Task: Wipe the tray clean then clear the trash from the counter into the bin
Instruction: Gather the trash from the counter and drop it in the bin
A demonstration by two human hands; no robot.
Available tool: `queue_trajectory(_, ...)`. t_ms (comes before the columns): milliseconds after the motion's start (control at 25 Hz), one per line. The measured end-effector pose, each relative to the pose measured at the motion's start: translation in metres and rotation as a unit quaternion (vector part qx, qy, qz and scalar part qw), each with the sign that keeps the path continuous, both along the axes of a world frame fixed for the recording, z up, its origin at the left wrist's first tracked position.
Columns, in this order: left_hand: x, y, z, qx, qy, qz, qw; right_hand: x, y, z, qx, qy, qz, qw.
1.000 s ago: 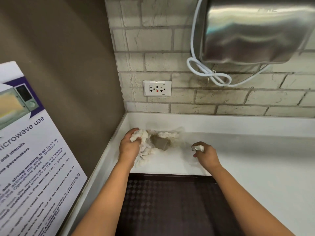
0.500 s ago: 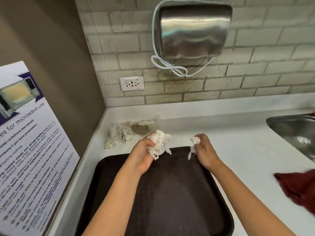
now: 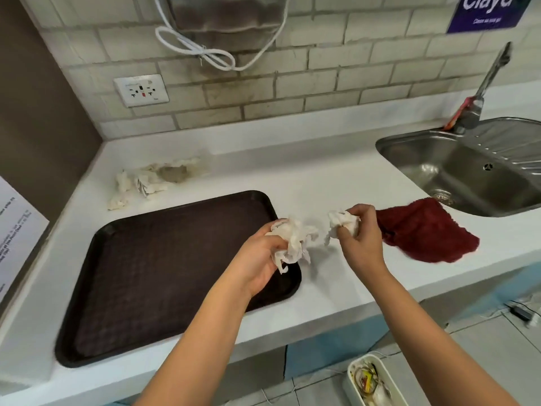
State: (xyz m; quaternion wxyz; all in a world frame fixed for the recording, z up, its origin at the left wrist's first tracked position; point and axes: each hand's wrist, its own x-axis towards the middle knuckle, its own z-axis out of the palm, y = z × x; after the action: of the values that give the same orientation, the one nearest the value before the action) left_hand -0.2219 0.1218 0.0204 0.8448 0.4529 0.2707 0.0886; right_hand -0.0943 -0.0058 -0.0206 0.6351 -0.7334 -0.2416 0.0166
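Note:
A dark brown tray [image 3: 152, 276] lies flat on the white counter [image 3: 292, 177]. My left hand [image 3: 260, 256] grips a crumpled white tissue wad [image 3: 295, 241] above the tray's right edge. My right hand [image 3: 361, 238] holds a smaller crumpled tissue [image 3: 341, 222] over the counter just right of the tray. More crumpled tissue and a brownish scrap, the trash pile [image 3: 152, 180], lie in the back left corner behind the tray. A white bin [image 3: 371, 379] with rubbish inside stands on the floor below the counter edge.
A dark red cloth [image 3: 424, 232] lies on the counter right of my right hand. A steel sink [image 3: 474, 168] with a tap [image 3: 486, 83] sits at the far right. A wall socket [image 3: 142, 90] and a hand dryer's white cable [image 3: 205, 51] hang behind.
Both hands lifted tissue from the back corner and carried it right, past the tray. The view swung right and down, bringing the sink, red cloth and floor bin into sight.

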Motion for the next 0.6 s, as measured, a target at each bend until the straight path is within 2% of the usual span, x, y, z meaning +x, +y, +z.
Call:
queue_trajectory(200,0.03,-0.098,-0.03,-0.002,0.044,-0.065,0.997,0.017,-0.095,-0.028,0.055,-0.016,-0.017,0.998)
queue_trajectory(360,0.046,-0.176,-0.074,0.007,0.1,-0.101,0.99,0.026,-0.174,-0.075,0.076,-0.009,-0.032,0.997)
queue_trajectory(600,0.048,-0.247,-0.173,-0.008,0.235,-0.151,0.96,0.018,-0.261,-0.178,0.027,0.084,-0.098,0.991)
